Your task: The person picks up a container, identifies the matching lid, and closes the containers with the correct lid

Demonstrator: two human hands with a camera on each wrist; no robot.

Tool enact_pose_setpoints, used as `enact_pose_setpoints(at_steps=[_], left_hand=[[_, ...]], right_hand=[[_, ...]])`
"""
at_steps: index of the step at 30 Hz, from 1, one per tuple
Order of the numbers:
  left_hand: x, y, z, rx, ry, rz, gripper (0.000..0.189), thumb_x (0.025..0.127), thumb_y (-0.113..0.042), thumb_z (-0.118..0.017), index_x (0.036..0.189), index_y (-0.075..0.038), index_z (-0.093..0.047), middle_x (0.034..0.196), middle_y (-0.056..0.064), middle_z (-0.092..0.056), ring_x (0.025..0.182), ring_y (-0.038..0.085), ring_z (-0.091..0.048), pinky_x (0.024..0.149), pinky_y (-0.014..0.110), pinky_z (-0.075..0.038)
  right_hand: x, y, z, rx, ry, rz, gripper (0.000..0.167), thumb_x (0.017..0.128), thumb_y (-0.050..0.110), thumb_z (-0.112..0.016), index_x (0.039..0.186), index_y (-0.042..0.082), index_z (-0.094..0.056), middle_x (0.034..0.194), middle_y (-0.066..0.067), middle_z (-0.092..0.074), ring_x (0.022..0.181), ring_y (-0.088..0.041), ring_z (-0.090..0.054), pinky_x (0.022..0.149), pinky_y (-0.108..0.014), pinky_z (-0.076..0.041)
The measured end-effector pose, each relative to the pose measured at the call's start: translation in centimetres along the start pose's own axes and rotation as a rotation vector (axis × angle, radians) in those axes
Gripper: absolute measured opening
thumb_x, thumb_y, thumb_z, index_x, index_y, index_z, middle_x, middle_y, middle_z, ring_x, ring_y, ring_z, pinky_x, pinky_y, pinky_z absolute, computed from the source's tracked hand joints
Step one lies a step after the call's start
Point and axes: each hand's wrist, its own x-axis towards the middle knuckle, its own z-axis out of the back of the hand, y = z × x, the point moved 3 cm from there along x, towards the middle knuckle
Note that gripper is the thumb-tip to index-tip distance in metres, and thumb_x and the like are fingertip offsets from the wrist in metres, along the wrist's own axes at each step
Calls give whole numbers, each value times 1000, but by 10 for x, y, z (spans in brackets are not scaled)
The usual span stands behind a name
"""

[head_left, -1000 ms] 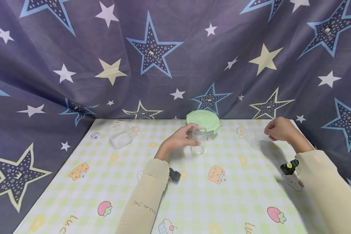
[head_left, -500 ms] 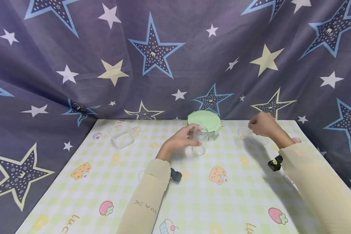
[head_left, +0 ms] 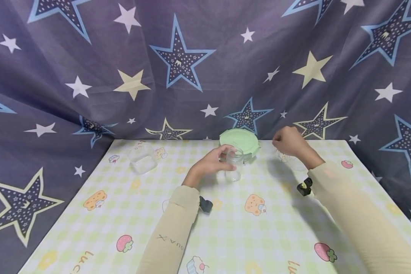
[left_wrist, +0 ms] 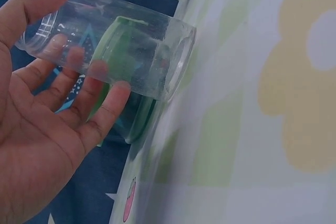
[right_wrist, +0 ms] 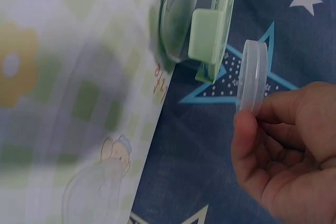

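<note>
My left hand (head_left: 209, 163) grips a clear jar (left_wrist: 152, 45) around its side near the middle of the table. The jar is upright, its open mouth upward and its base at or close to the cloth. Raised over the back right of the table, my right hand (head_left: 291, 141) pinches a translucent round lid (right_wrist: 252, 77) by its edge between thumb and finger. The lid is hard to make out in the head view. A gap separates the lid from the jar.
Behind the jar stands a glass bowl with a green clip lid (head_left: 241, 140). A clear square container (head_left: 143, 163) is at the back left. Some transparent rounded item (right_wrist: 86, 198) lies beneath the right arm. A starry curtain (head_left: 205, 76) hangs behind the checked tablecloth (head_left: 212, 236).
My right hand has moved left across the back of the table, toward the jar. The left hand and the jar have stayed in place.
</note>
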Motion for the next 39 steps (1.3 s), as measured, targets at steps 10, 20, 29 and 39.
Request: enact_pose_setpoints(at_steps=[10,20,29,39], left_hand=[[-1,-2,5,20,25,-23,63,85,-12,-82,143,-18,-55,142,6,-55,119,24,-51,101,39,-51],[-8,-9,21,13,42,-66,78,85,-13,-85,152,-16,-46,143,5,-52,126,25,-53,104,36,-51],[-3,-8,41,35,-28,-22,60,103,-51,-56,149,-13,-51,135,5,-58,120,44,-57,91,66,-50],[15,-17,47,-14,-284,-8,39,97,-45,-69,120,-13,-68,110,8,-68,104,43,-65,82,37,-60]], right_hand=[[14,26,-9,9,-15,3,23,92,7,-58,92,-1,-80,88,-15,-76,83,-35,-71,83,-57,-56],[22,39,-13,47,-40,5,23,93,9,-59,95,-1,-80,91,-16,-76,85,-35,-70,83,-55,-56],[31,52,-15,59,-74,21,25,93,8,-56,82,1,-78,70,-7,-69,65,-24,-60,68,-45,-53],[40,69,-20,142,-126,12,19,96,10,-63,94,-2,-78,89,-16,-75,77,-28,-68,73,-44,-58]])
